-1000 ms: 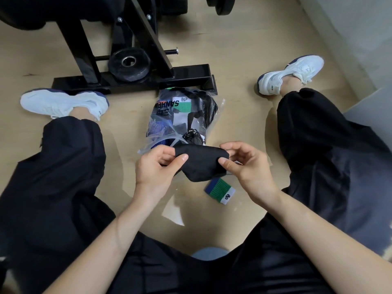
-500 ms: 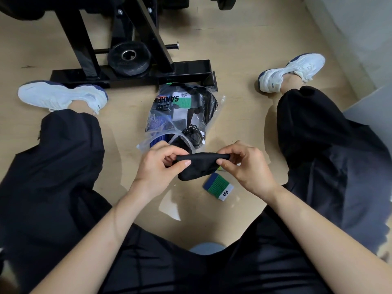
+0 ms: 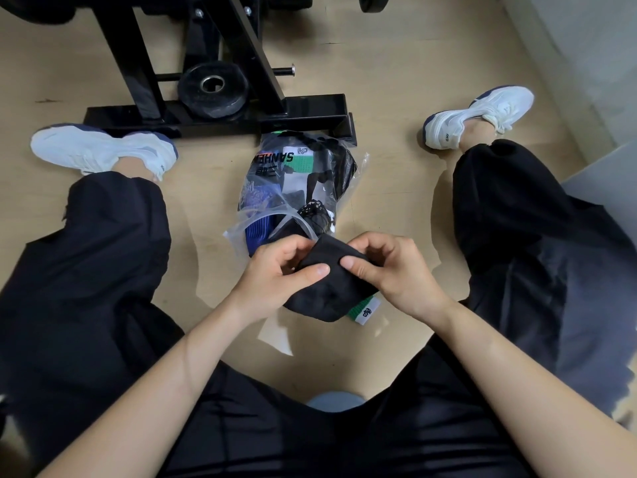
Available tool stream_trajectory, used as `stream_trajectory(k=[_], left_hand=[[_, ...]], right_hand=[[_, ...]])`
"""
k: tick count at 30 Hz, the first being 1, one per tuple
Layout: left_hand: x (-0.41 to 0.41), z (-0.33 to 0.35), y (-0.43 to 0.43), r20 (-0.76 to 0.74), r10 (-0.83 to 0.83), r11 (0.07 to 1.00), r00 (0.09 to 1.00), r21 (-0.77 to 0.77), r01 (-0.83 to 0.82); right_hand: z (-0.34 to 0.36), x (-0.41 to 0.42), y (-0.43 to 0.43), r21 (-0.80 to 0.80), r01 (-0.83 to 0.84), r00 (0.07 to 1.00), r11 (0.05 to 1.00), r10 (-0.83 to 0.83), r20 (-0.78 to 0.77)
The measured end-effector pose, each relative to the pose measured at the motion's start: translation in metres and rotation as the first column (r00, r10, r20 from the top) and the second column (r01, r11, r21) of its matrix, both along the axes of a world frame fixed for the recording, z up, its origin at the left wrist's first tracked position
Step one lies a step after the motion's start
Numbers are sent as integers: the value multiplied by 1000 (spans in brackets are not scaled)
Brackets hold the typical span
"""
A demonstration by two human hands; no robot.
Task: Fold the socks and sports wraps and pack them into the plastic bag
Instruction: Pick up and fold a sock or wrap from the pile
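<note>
I sit on the floor with my legs spread. My left hand [image 3: 279,270] and my right hand [image 3: 393,270] both pinch a black fabric piece [image 3: 324,291], a sock or a wrap, folded over and hanging down between them. Right behind my hands lies a clear plastic bag [image 3: 296,188] with its mouth towards me; it holds several socks and wraps in blue, black, white and green. A small green and white band [image 3: 365,310] lies on the floor, half hidden under the black piece.
A black metal frame [image 3: 220,119] with a round weight plate [image 3: 213,89] stands just behind the bag. My white shoes [image 3: 103,150] rest left and right. A wall [image 3: 586,63] rises at the right. A scrap of clear plastic [image 3: 275,334] lies near my lap.
My hands have come closer together and the black piece, held flat and wide a second ago, is now folded over and hangs lower, covering part of the green band.
</note>
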State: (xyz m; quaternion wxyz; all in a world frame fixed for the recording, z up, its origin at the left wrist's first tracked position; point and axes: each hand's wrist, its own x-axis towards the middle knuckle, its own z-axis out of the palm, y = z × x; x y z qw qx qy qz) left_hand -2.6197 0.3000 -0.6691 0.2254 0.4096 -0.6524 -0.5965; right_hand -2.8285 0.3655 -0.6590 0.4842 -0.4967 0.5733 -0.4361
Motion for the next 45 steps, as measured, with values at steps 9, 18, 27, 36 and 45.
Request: stream_trajectory(k=[9,18,27,36,45], left_hand=[[2,-4,-1,-18,72,996,997,56,-71],[-4,-7,0,52,297,943,953,138,-302],[2,0,-1,-77,257,932,963,282,-226],[-6,-7,1,19,436,896,900,82,-436],[-13,-2,10,-80,274,961,958,66,-269]], right_hand=[[0,-17,0,48,156,987,987,-158,35],[0,-11,3,-116,-169,926,979,117,-359],[-8,-3,0,14,-127,863,992,117,-492],[-3,4,4,-37,-138,938,990,119,-326],[-5,18,5,55,-23,1000,998,22,20]])
